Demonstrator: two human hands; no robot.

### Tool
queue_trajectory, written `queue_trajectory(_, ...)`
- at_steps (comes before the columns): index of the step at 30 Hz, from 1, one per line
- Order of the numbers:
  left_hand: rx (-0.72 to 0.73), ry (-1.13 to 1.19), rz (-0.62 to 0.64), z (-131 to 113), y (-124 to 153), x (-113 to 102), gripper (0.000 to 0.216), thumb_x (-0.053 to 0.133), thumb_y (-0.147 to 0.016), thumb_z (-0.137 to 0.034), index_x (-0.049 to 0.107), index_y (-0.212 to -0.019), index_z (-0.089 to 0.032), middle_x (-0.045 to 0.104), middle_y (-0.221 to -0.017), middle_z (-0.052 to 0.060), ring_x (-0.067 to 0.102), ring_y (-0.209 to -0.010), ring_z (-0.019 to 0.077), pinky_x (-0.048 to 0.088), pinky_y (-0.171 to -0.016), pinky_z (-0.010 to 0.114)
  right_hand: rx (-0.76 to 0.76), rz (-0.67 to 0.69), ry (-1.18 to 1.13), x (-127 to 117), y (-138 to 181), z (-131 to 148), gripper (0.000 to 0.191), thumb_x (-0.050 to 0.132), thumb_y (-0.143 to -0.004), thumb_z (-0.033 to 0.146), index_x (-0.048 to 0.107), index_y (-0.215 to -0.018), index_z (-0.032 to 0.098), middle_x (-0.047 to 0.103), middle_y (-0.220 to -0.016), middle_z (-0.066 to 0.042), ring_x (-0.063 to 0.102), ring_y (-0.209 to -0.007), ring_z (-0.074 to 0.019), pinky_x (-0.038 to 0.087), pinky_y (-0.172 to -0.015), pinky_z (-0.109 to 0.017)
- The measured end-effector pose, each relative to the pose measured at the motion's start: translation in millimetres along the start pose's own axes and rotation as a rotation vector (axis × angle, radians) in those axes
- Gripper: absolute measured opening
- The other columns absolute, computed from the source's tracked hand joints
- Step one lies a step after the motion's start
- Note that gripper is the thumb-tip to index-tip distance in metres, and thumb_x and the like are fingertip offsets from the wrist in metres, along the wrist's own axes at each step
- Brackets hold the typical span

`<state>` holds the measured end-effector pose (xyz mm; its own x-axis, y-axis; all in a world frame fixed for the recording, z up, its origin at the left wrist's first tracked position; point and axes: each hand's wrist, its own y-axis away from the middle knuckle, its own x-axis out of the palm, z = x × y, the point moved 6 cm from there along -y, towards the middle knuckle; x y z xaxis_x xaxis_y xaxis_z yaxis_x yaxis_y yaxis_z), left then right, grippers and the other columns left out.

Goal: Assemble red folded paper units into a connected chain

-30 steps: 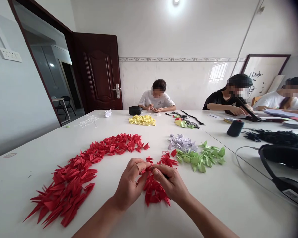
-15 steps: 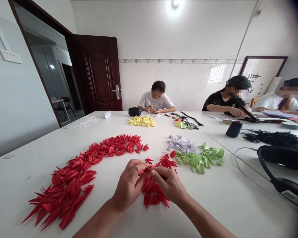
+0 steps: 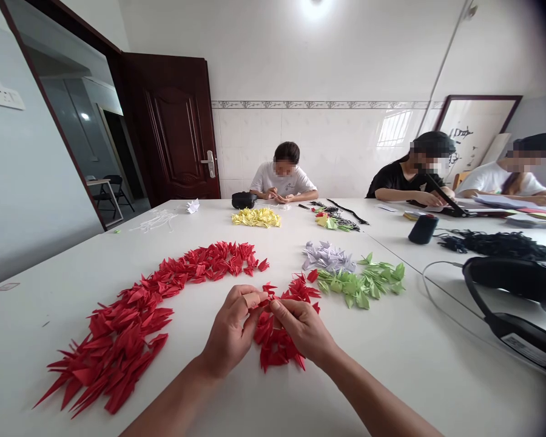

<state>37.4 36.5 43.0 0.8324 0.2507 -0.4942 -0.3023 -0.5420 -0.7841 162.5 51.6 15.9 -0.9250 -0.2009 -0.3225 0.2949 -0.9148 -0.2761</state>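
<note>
"What are the hands doing?"

"The left hand [image 3: 231, 328] and right hand [image 3: 303, 331] are curled, their fingertips [image 3: 255, 298] pinching a small folded red paper piece [image 3: 266, 302]."

"Where is it?"

"Right above a loose heap of folded red paper shapes [image 3: 275, 346], lying directly on the long white table [image 3: 36, 315]."

Right of the small heap of red paper cranes [image 3: 275, 346], a wide lane of white tabletop [image 3: 414, 370] runs toward the black headphones [image 3: 505, 279], which stand at its far end. The long arc of red cranes [image 3: 118, 352] blocks the left side, and the green cranes [image 3: 359, 288] bound the lane's far edge.
</note>
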Motion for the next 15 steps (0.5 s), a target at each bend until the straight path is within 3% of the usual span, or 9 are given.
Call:
queue_trajectory(8,-0.009,0.017,0.019,-1,3,3,0.032,0.044,-0.080,-0.005,0.051,-0.105,-0.023,0.053,-0.097,0.006,0.055,-0.092,0.0145,0.052,-0.073,0.028,0.024,0.082,-0.044,5,-1,-6,0.046,0.033,-0.086,0.052,0.033,-0.056,0.018,0.026,-0.053,0.005,0.020,-0.048,-0.0065,0.018,-0.043,-0.020)
queue_trajectory(15,-0.012,-0.016,0.000,1,3,2,0.031,0.044,-0.080,-0.006,0.051,-0.105,-0.023,0.053,-0.098,0.006,0.055,-0.091,0.0151,0.051,-0.070,0.028,-0.091,-0.032,0.109,3,1,6,0.040,0.035,-0.088,0.043,0.035,-0.057,0.017,0.026,-0.054,0.005,0.023,-0.050,-0.0071,0.020,-0.044,-0.021)
